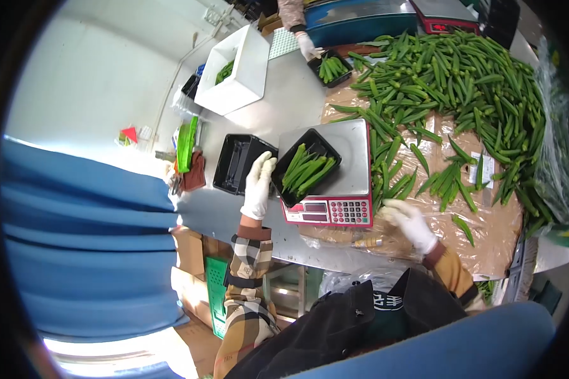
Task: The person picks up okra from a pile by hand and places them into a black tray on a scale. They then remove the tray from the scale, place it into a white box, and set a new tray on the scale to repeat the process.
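My left hand (258,186), in a white glove, has its fingers at the left rim of a black plastic tray (327,146) that holds several okra pods (308,169). The tray sits askew on the steel plate of a red digital scale (354,167). Left of that hand, and close to it, stand empty black trays (234,163). My right hand (411,224), also gloved, hovers by loose okra (395,183) at the scale's right side. Its fingers are slightly bent and apart, with nothing visible in them.
A big okra heap (461,82) covers the back right of the plastic-wrapped cardboard (480,243). Across the table, a co-worker's gloved hand (308,47) touches another okra tray (332,68). A white bin (246,79) stands at the back left, and a second scale (449,24) at the back.
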Demonstrator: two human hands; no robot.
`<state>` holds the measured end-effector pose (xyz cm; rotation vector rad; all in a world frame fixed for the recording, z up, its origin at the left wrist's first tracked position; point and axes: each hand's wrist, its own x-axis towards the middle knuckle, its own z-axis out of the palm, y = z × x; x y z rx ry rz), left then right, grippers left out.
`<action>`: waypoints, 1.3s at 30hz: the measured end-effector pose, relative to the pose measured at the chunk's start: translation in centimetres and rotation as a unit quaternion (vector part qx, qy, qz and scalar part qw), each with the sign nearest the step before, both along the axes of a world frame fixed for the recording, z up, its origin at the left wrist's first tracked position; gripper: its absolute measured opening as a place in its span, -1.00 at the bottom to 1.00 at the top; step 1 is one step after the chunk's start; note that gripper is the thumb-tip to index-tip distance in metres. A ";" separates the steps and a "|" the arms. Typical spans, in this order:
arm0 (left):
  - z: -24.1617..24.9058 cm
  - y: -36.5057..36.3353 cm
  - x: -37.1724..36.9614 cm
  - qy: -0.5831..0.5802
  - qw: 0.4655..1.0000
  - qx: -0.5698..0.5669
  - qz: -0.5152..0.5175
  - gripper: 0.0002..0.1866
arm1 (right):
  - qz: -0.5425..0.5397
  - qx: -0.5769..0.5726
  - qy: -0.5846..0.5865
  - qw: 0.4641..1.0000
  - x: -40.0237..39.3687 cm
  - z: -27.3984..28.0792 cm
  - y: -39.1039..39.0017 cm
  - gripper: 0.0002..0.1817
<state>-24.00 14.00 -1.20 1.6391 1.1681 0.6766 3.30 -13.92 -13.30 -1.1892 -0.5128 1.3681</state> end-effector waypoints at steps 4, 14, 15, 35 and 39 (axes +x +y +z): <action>-2.9 -0.6 -6.3 -0.049 0.989 -0.022 0.140 -0.57 | -0.070 -0.127 -0.070 0.987 2.1 -5.9 -8.0 -0.75; -6.1 -4.0 -9.1 -0.153 0.956 -0.119 0.222 -0.66 | -0.107 -0.162 -0.165 0.967 1.3 -7.2 -9.0 -0.84; -6.0 -3.9 -8.8 -0.153 0.957 -0.119 0.214 -0.66 | -0.102 -0.167 -0.156 0.968 1.5 -7.0 -9.0 -0.85; -9.4 18.5 12.0 -0.110 0.968 -0.177 0.137 -0.90 | -0.147 -0.196 -0.109 0.963 1.5 -7.1 -8.7 -0.87; -12.7 24.1 15.9 -0.118 0.955 -0.201 0.185 -0.85 | -0.153 -0.219 -0.126 0.955 1.4 -7.0 -8.5 -0.87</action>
